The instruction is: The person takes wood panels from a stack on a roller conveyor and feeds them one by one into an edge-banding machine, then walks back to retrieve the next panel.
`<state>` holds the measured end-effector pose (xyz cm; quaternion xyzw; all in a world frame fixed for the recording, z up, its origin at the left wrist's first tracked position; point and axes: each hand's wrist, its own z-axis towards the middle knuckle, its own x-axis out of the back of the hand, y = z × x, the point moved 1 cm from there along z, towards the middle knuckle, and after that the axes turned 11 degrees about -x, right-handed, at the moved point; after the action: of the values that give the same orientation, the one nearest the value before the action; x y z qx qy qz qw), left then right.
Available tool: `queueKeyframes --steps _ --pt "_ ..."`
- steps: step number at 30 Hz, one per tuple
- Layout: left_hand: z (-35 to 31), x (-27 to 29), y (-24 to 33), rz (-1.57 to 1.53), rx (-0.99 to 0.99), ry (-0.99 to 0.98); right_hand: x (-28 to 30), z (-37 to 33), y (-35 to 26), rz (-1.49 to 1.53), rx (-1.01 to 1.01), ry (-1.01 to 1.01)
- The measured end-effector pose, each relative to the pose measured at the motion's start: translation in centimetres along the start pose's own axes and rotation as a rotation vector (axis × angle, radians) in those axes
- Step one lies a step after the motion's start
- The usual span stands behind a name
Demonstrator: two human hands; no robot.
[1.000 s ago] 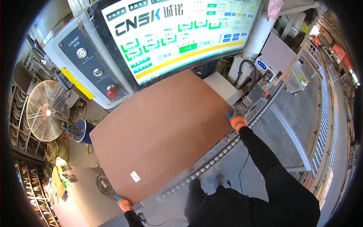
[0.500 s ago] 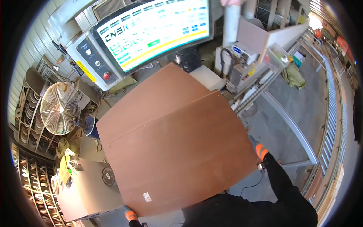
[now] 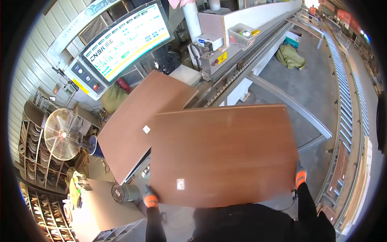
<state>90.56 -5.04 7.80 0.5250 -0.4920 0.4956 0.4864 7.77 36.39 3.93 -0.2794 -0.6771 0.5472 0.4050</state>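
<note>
A brown wood-grain panel (image 3: 225,157) spans the space before my body, raised at its two short ends. My left hand (image 3: 150,197), in a grey glove with an orange band, grips its near left corner. On the opposite side my right hand (image 3: 300,176), gloved alike, holds the right edge; its fingers are partly hidden by the board. A white label (image 3: 180,184) sticks near the panel's lower left. Behind and to the left lies a second brown panel (image 3: 137,121), also labelled, which the held panel's far left corner overlaps in view.
A machine with a chain track (image 3: 225,86) runs to the far right. A screen console (image 3: 125,44) stands at the back left, near a round fan (image 3: 63,134). At left are a can (image 3: 125,192) and a side table (image 3: 107,201). A roller conveyor (image 3: 342,88) lies right.
The held panel has moved right and turned, coming apart from the other panel, which stays behind. Both hands travelled with it, and the head view has shifted toward the right.
</note>
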Motion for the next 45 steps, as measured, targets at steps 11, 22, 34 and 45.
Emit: queueKeyframes --steps 11,22,34,45 --pt "12.3 11.1 29.2 -0.096 -0.401 -0.178 8.2 -24.8 4.7 0.333 -0.653 0.703" --pt "13.9 5.1 31.3 -0.115 -0.7 -0.015 -2.1 -30.4 4.2 -0.076 -0.958 0.882" --pt "19.2 4.8 35.1 -0.074 -0.908 0.162 -15.0 -28.9 -2.6 0.091 -0.966 0.828" --pt "23.0 4.8 38.3 -0.059 -0.839 0.078 -16.4 -24.5 -4.9 -0.12 -1.171 0.74"
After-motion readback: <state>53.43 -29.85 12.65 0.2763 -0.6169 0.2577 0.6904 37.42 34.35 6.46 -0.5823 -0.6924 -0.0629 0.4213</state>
